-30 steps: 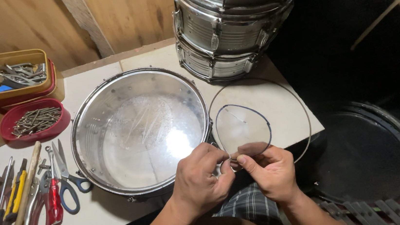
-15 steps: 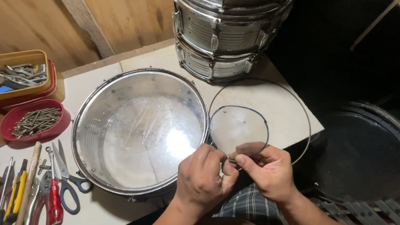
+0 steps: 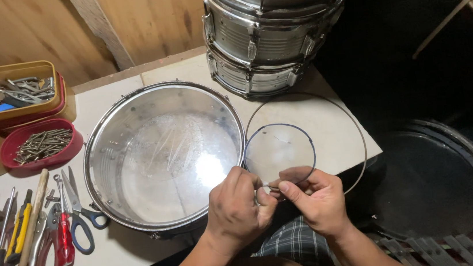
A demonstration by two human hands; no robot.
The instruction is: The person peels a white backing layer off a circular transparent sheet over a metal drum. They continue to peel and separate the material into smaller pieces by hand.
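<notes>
Pinching one small clear disc [image 3: 279, 153] at its near edge, my left hand [image 3: 237, 207] and right hand [image 3: 317, 199] both grip it just beside one open drum [image 3: 164, 154]; two stacked drums [image 3: 272, 28] stand behind.

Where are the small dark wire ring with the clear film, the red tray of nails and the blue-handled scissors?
small dark wire ring [image 3: 300, 135]: head view, on its upper right rim.
red tray of nails [image 3: 73, 148]: head view, on its right wall.
blue-handled scissors [image 3: 82, 237]: head view, on a handle loop.
</notes>
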